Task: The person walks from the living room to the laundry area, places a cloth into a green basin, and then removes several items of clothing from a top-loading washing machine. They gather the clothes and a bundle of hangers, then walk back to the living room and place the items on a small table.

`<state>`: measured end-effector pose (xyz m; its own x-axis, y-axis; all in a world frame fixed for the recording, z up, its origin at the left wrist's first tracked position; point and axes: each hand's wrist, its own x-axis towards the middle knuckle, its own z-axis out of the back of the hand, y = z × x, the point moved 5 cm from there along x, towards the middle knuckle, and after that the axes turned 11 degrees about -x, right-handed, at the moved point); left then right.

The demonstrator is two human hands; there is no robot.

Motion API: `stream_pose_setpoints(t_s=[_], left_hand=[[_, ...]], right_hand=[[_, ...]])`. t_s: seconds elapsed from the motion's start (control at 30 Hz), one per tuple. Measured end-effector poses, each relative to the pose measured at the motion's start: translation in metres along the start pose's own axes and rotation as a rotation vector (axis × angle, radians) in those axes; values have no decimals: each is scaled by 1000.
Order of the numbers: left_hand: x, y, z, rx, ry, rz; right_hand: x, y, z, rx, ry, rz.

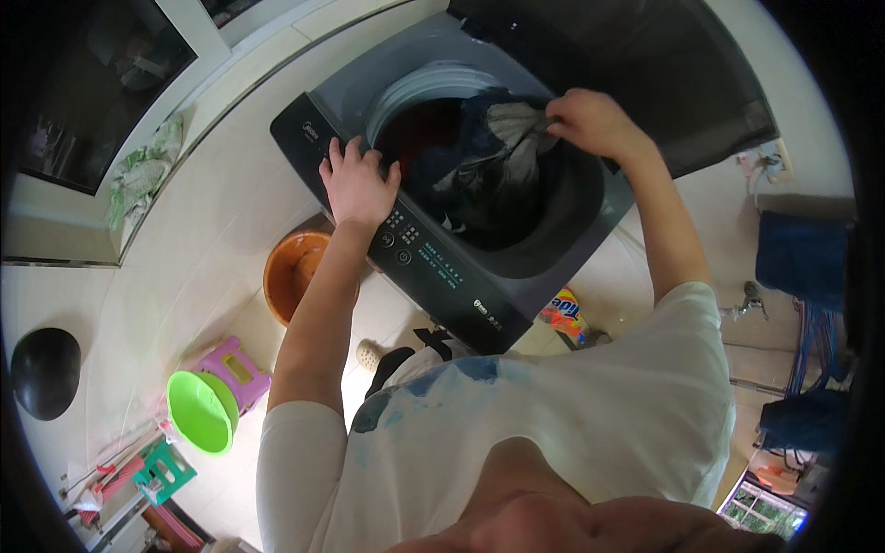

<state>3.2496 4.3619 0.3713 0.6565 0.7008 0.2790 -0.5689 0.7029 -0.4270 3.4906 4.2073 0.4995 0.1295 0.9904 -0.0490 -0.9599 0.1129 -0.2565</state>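
A top-loading Midea washing machine [449,276] stands before me with its dark lid [650,76] raised. My left hand [359,181] rests on the front edge beside the control panel, fingers spread, holding nothing. At the far right of the drum opening, my right hand [596,124] pinches a grey piece of cloth [515,128]. That cloth hangs down into the drum among dark and blue clothes [477,117]. Something dark red lies in the drum's shadowed left part. How far down the clothes reach is hidden.
An orange-brown basin [294,269] is on the floor left of the machine. Further left stand a green basin [200,415] and a purple plastic stool [238,373]. A Tide detergent bag [563,311] lies near the machine's right side. A tap [753,302] and a wall socket [773,162] are at right.
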Motion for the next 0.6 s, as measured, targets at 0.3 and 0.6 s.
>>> stream_pose_setpoints(t_s=[0.3, 0.6], left_hand=[[-3, 0, 5, 0, 26, -36], [-32, -23, -4, -761, 198, -239]], right_hand=[[-63, 23, 145, 13, -666, -219], [-86, 43, 170, 157, -1128, -340]])
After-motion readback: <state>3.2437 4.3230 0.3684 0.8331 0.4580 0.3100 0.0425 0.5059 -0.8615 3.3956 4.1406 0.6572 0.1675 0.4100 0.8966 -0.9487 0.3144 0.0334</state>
